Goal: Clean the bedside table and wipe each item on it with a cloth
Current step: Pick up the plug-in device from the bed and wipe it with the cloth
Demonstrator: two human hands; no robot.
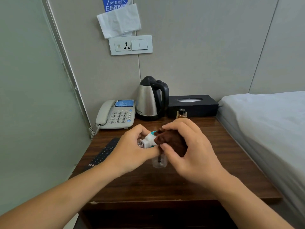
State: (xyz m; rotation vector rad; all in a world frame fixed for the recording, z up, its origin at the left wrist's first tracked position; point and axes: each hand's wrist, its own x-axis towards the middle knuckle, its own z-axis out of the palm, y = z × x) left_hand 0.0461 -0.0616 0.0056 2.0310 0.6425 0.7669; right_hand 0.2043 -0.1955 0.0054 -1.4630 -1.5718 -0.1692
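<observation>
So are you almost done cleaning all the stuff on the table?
Can't tell what's already wiped. Right now the left hand holds the plug-in device while the right hand rubs it with the brown cloth. The phone, kettle, tissue box, small bottle and remote sit on the table.

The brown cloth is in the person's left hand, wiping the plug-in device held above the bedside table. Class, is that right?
Not quite. The head view shows the brown cloth bunched in the right hand, while the left hand holds the plug-in device. The wiping does happen above the bedside table.
</observation>
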